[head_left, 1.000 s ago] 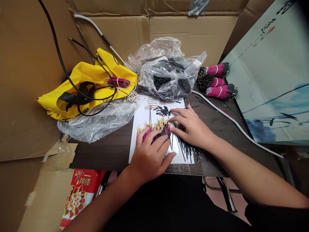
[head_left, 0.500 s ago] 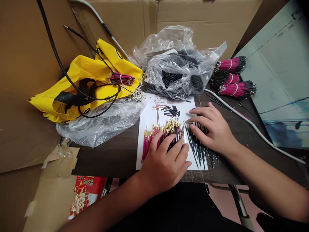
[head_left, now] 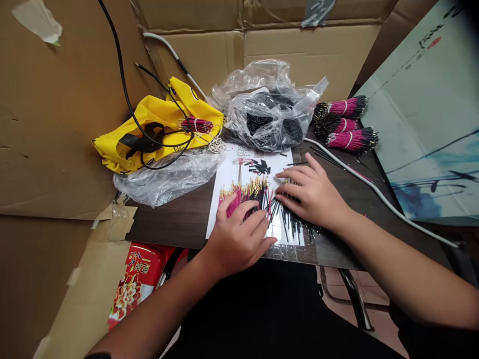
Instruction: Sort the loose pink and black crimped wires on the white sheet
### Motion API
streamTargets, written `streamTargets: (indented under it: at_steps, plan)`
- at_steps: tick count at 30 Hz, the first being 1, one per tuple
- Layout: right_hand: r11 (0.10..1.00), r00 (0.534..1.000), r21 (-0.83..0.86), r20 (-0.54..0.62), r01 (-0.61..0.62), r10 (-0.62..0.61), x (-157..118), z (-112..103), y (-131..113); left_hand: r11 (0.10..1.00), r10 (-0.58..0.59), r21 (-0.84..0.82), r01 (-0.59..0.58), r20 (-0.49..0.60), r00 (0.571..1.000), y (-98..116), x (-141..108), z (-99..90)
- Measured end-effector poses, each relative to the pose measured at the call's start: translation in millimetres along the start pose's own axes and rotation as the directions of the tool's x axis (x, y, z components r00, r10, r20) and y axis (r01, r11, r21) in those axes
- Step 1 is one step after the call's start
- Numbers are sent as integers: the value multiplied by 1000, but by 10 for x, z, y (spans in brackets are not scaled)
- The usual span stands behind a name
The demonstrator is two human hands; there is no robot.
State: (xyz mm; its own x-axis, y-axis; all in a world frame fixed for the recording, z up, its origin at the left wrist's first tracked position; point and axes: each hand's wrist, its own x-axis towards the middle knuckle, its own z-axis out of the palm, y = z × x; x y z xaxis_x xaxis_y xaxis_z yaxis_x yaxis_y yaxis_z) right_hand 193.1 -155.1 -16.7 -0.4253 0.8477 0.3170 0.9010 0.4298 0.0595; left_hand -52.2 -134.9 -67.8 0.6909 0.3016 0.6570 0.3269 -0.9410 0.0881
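Observation:
My left hand [head_left: 239, 230] lies with fingers spread over a row of magenta and black wires [head_left: 234, 203] with gold-coloured metal ends. Those ends point away from me, on a white printed sheet [head_left: 212, 219]. To the right, my right hand [head_left: 312, 193] rests open, fingers stretched toward the left, on a looser pile of black wires [head_left: 294, 224]. Its palm hides part of that pile. Between the hands, a few magenta wires [head_left: 270, 199] and slanting black wires lie in the gap. Short black sleeves [head_left: 260, 166] are scattered on the sheet beyond the row.
A clear plastic bag [head_left: 269, 124] full of black pieces stands behind the sheet. To its left lies a yellow bag [head_left: 130, 119] with a magenta wire bundle [head_left: 198, 124] on it. Tied bundles [head_left: 350, 139] sit at the right, near a white cable [head_left: 370, 184]. Cardboard [head_left: 307, 60] walls the back.
The whole view has shifted, showing more of the cardboard at the back. My hands stay over the wires, and a few magenta and black wires now show in the gap between them.

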Motion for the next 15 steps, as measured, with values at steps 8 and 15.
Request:
streamTargets:
  at_steps: [8,15]
  plan:
    - [986,981,159,183,41,-70,54,-65,57,996,-94,14,93,155,983,21,176,-72]
    - [990,980,139,200,-12,-16,78,-69,75,974,-226,64,217,264,938,18,412,44]
